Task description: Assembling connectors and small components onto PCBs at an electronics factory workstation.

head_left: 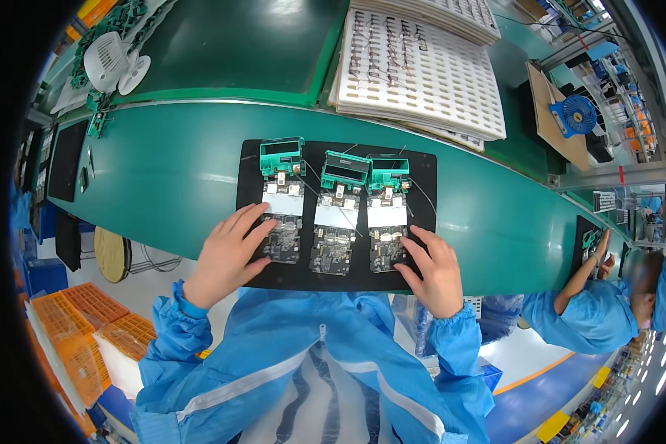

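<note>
Three dark circuit boards lie side by side on a black mat (266, 277), each with a pale strip across it and a green plastic frame at its far end. My left hand (231, 251) rests at the outer edge of the left circuit board (283, 240), fingers apart and touching it. At the right circuit board (386, 248), my right hand (435, 272) has its thumb and fingertips on the outer edge, fingers spread. Between them, the middle circuit board (334, 248) is untouched. Thin wires trail from the green frames (345, 169).
Stacked white foam trays (429, 81) holding small wired parts stand beyond the green table (163, 170). A white fan (107, 63) is at the far left, a blue fan (574, 115) at the far right. A co-worker in blue (588, 311) sits at right. Orange crates (89, 340) stand lower left.
</note>
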A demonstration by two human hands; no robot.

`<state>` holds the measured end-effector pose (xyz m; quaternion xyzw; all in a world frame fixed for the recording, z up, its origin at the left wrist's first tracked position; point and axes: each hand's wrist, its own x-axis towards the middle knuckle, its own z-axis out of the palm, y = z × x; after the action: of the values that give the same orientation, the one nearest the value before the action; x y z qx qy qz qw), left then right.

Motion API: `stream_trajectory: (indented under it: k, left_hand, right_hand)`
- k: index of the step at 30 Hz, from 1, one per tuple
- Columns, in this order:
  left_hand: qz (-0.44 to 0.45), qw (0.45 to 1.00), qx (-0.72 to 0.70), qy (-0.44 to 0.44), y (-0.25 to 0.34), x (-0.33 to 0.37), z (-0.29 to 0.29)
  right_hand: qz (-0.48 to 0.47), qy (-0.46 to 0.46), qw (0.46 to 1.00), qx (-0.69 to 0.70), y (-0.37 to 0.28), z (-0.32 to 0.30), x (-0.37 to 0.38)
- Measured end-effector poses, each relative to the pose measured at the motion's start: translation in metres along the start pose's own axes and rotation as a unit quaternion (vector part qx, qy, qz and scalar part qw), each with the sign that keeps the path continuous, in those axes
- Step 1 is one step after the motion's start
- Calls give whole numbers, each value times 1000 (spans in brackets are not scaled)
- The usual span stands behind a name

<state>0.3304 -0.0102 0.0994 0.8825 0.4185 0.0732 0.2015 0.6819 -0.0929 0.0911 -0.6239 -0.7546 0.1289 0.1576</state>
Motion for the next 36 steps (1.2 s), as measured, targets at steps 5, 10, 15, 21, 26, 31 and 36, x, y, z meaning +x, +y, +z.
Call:
stream_trajectory:
  k: [5,10,15,21,26,31,36]
  left_hand:
    - [8,999,-44,12,-5,15,-24]
    - [27,979,-27,202,-7,72,-14]
    - [49,982,-34,182,-30,91,2]
    - [21,980,-106,167,-53,92,6]
    - [11,989,-82,121,-52,80,-6]
    - [-12,989,-83,124,-51,68,-4]
    - [39,987,-78,135,-43,79,-14]
  right_hand:
    - [-94,26,993,66,-20,-11,58]
    - [-160,53,983,68,-26,2,139]
    - [-163,-52,978,123,-16,31,184]
    - [-194,-166,962,101,-16,26,210]
    - [-150,-80,984,50,-22,23,208]
    - [-152,33,986,51,-17,-6,219]
    - [-17,158,987,11,29,-28,259]
